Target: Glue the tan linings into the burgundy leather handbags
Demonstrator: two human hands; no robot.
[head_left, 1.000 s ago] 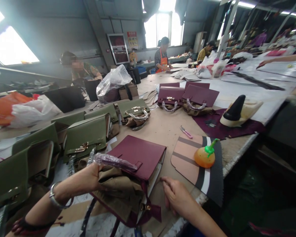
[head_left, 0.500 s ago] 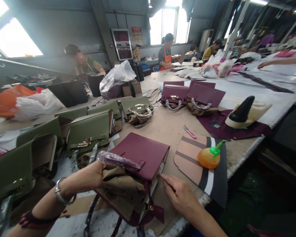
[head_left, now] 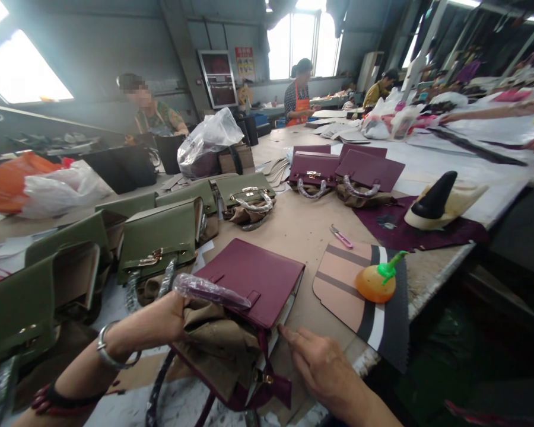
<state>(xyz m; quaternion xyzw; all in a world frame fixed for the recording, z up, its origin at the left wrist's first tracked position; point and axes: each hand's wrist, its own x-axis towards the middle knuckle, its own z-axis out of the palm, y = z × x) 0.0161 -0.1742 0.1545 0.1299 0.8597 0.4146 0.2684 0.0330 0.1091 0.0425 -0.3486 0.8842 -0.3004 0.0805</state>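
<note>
A burgundy handbag (head_left: 258,279) lies on the table in front of me, its brown fabric lining (head_left: 218,350) bulging out toward me. One of its handles (head_left: 211,290) is wrapped in clear plastic. My left hand (head_left: 167,317) is closed on the bag's left side, by the handle and lining; its fingertips are hidden behind them. Beyond the bag's right edge, my right hand (head_left: 323,362) holds nothing that I can see. Its index finger is stretched out and touches the side edge, while the other fingers bend loosely. A small burgundy strap with metal hardware (head_left: 267,378) hangs near it.
Several olive handbags (head_left: 160,237) stand on the left, with more burgundy bags (head_left: 315,172) farther back. Right of my bag are pink-handled snips (head_left: 340,236), an orange bottle with a green nozzle (head_left: 376,281) on a striped panel (head_left: 338,273), and the table edge (head_left: 440,279). Co-workers sit beyond.
My right hand has shifted slightly left, its index finger now against the bag's edge. The left hand keeps its grip. At far right, a co-worker's hands have moved and a second one shows.
</note>
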